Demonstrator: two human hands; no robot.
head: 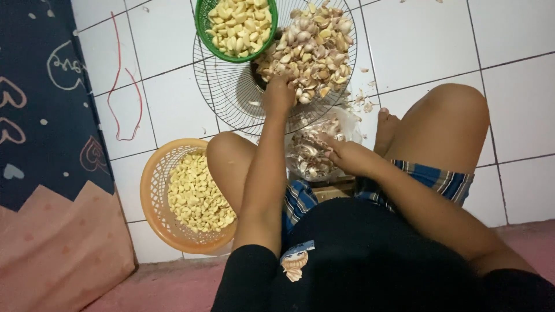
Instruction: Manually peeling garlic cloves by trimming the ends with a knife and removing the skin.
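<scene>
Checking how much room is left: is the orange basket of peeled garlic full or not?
Partly full. The peeled cloves cover the floor of the round orange plastic basket, but its slatted wall shows bare above them.

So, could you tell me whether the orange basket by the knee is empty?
No, the orange basket holds a heap of peeled garlic cloves beside the person's bent knee.

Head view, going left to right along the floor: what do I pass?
Dark blue patterned mat → orange basket of peeled garlic cloves → left hand reaching into the unpeeled garlic pile on the round wire rack → right hand on the clear bag of garlic skins.
</scene>
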